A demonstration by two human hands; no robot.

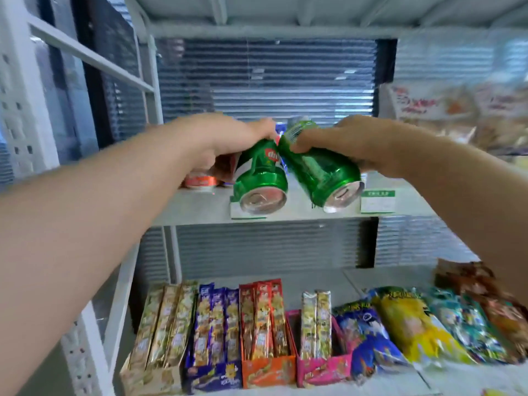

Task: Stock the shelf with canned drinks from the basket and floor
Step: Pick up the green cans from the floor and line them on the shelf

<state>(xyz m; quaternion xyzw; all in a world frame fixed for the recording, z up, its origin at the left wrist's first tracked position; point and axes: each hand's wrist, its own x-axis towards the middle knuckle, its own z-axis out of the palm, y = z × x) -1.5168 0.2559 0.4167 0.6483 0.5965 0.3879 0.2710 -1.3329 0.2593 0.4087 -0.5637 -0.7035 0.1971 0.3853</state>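
At frame centre, over the white shelf [200, 207], the left hand [228, 138] curls its fingers round the left green can [261, 178], the right hand [343, 141] round the right green can [323, 172]. Both cans tilt, their long axes slanting, pull-tab tops facing the lower frame. Lower down, an orange box [268, 370] holds red packets [261, 318], a pink box [323, 370] two gold packets [315, 324]

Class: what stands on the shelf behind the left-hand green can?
An orange can shows partly, further back. The left hand and its green can cover whatever else stands on that part of the shelf.
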